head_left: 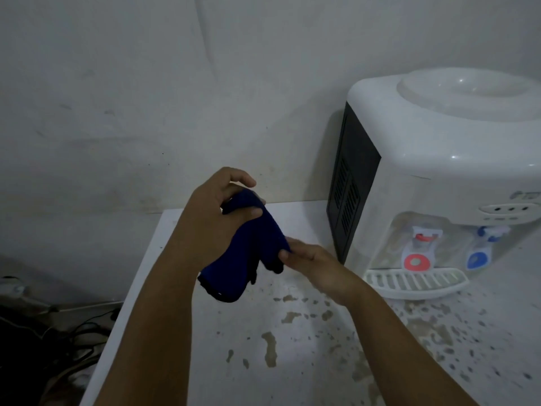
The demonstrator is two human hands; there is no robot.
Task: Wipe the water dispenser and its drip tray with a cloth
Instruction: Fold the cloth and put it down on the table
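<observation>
We held the dark blue cloth [251, 247] up in the air with both hands, over the white table [292, 347]. Our left hand [216, 212] had its fingers and thumb curled round the top of the cloth. Our right hand [307, 259] pinched the cloth lower down, at its edge, with thumb and fingertips. The rest of the cloth hung down in a soft bunch and touched nothing else.

The water dispenser [439, 159] stood on the table to our right, near our hands but apart from them. It was white with a dark vented side. Its drip tray [415, 284] stuck out at the bottom front, under the red tap [417, 250] and the blue tap [480, 247]. The tray was just beside our right wrist but not touching it.

We think we were getting the cloth ready, folding or bunching it into a good pad. No wiping showed yet, because the cloth was not on the dispenser or the tray.

Next, we would need to bring the cloth over to the right and press it flat on the dispenser. One hand could do the wiping. We would need care round the two taps, so we would not push them by mistake. The table had many brown and dark spots [269, 347] on it.
</observation>
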